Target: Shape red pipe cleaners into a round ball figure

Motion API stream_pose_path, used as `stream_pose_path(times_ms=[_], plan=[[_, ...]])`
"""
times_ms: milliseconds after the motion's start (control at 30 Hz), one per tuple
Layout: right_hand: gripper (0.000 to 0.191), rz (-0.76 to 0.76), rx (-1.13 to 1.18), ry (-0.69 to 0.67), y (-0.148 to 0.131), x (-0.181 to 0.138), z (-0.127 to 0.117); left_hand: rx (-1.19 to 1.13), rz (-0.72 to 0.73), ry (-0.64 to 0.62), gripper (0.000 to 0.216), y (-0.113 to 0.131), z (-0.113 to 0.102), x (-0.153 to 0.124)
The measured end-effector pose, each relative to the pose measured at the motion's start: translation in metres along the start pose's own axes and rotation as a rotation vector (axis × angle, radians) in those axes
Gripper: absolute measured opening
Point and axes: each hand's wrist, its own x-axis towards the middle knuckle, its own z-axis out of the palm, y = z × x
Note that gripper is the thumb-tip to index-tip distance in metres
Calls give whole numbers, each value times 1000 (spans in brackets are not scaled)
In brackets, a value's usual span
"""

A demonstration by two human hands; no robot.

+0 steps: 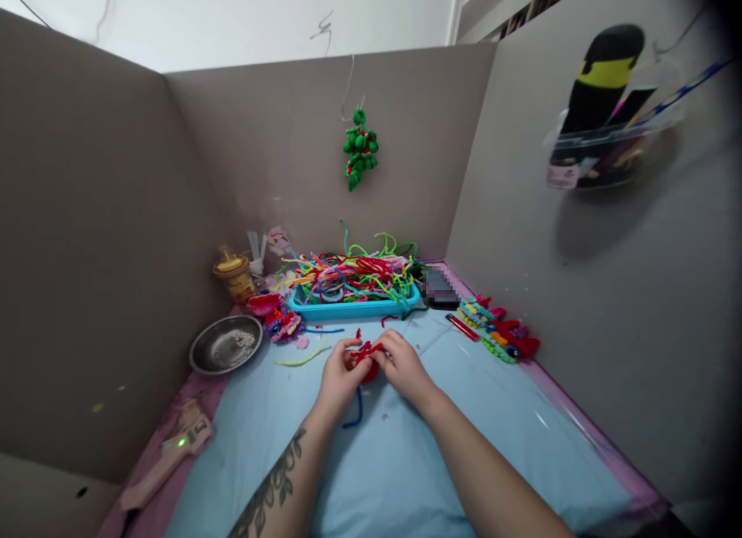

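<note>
My left hand (339, 376) and my right hand (403, 366) meet over the light blue mat (394, 461), both pinched on a small red pipe-cleaner piece (365, 356). A blue pipe cleaner (355, 414) hangs down from under the left hand and lies on the mat. Just behind the hands stands a turquoise tray (353, 306) heaped with pipe cleaners of many colours.
A metal bowl (225, 345) sits at the left, a pink glue gun (174, 449) nearer me. Finished colourful figures (498, 333) lie at the right, others (281, 321) by the tray. A yellow bottle (233, 275) stands at the back left. Grey cardboard walls enclose the desk; a green figure (359, 148) hangs on the back wall.
</note>
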Motion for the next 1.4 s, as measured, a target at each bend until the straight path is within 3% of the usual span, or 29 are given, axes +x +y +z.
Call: stream_pose_path(times_ms=[200, 400, 533, 633, 700, 800, 900, 1000, 1100, 1233, 1400], plan=[[16, 44, 19, 56, -2, -1, 1, 159, 130, 22, 28, 3, 4, -6], [16, 88, 67, 116, -6, -1, 4, 170, 150, -22, 24, 7, 7, -8], [18, 193, 120, 169, -4, 1, 5, -14, 52, -43, 33, 6, 5, -5], [13, 260, 290, 190, 4, 2, 6, -228, -44, -31, 48, 4, 0, -2], [27, 342, 443, 185, 10, 2, 7, -362, -89, -26, 56, 3, -3, 0], [48, 486, 711, 60, 11, 0, 10, -508, -124, -50, 55, 2, -5, 2], [50, 520, 859, -39, 6, -1, 11, -557, -138, -107, 45, 2, -4, 1], [46, 474, 797, 15, 2, 0, 10, -550, -145, -115, 37, 3, -3, -1], [47, 424, 704, 30, 3, 1, 10, -496, -129, -37, 31, 5, -1, -2], [48, 389, 617, 41, 4, 1, 11, -378, -106, 85, 36, 5, 2, 0], [49, 402, 618, 46, 0, 0, 12, -408, -91, 101, 37, -4, 1, 3]])
